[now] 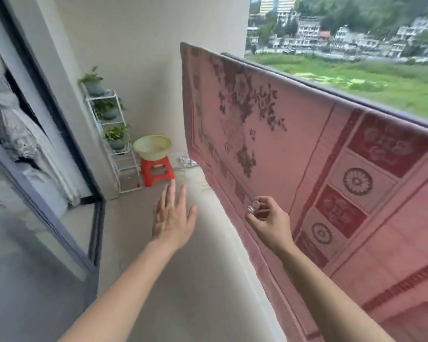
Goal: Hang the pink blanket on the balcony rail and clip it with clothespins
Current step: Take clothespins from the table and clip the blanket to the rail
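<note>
The pink blanket point(294, 156), patterned with dark red flowers and bordered squares, hangs draped over the dark balcony rail point(356, 91) on the right and falls down toward the floor. My right hand point(269, 223) is in front of the blanket's lower part, fingers closed on a small silvery clothespin point(253, 208). My left hand point(173, 213) is stretched out over the floor with flat, spread fingers and holds nothing.
A red plastic stool point(157, 172) carrying a pale green basin point(152, 146) stands at the balcony's far end. Beside it is a white wire shelf point(114, 134) with potted plants. A dark-framed glass sliding door point(47, 206) runs along the left.
</note>
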`<state>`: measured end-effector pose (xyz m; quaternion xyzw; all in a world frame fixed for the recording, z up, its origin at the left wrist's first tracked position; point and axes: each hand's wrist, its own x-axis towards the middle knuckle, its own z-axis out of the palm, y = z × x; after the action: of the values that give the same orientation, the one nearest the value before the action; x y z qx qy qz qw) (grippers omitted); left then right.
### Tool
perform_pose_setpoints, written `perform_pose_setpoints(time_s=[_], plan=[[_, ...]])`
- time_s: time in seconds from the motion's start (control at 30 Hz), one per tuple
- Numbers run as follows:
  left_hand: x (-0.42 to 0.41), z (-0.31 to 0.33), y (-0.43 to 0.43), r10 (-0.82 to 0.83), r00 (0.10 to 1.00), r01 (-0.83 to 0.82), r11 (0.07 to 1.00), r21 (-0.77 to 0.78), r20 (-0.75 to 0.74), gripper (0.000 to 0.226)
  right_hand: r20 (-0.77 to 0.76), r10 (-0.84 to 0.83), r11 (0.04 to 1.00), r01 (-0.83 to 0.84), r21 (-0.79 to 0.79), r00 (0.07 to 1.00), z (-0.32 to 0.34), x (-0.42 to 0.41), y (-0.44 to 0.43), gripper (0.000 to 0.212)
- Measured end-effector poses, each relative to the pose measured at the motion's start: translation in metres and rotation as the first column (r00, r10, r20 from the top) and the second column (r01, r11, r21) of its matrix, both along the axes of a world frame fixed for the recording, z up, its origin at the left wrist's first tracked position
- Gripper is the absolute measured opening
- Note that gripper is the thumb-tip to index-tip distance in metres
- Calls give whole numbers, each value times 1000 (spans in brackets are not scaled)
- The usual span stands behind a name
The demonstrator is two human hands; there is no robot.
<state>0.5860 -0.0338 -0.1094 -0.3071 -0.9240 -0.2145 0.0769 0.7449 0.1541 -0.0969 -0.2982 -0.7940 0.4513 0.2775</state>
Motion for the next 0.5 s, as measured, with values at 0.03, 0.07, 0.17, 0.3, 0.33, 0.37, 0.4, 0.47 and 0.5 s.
perform_pose_setpoints(time_s=[0.03, 0.07, 0.17, 0.3, 0.33, 0.37, 0.4, 0.47, 0.5], plan=[[-21, 3, 2, 18, 1000, -18, 1000, 10, -8, 75, -16, 15, 1000, -15, 0, 1000, 1, -25, 4, 27], [-41, 3, 7, 32, 999, -31, 999, 22, -22, 76, -42, 35, 999, -36, -16, 999, 2, -48, 9, 27], [-103, 1, 29, 52, 998, -52, 999, 8, -44, 78, -94, 100, 992, -106, -68, 991, 0, -120, 26, 26], [-202, -4, 79, 37, 997, -39, 999, -28, -69, 77, -124, 103, 991, -112, -67, 987, -14, -221, 67, 29], [-228, -2, 94, 47, 997, -49, 998, -29, -63, 76, -124, 92, 990, -104, -96, 988, -15, -247, 81, 29], [-254, 0, 110, 57, 997, -58, 998, -30, -54, 74, -118, 78, 989, -92, -120, 990, -15, -273, 96, 28], [-279, 3, 123, 60, 997, -62, 997, -39, -44, 71, -104, 67, 988, -81, -134, 992, -11, -299, 110, 26], [-326, 12, 147, 54, 998, -56, 998, -42, -43, 70, -90, 44, 985, -58, -164, 995, 0, -349, 134, 22], [-351, 17, 157, 53, 997, -55, 998, -35, -50, 72, -97, 36, 982, -53, -182, 995, 7, -376, 145, 21]])
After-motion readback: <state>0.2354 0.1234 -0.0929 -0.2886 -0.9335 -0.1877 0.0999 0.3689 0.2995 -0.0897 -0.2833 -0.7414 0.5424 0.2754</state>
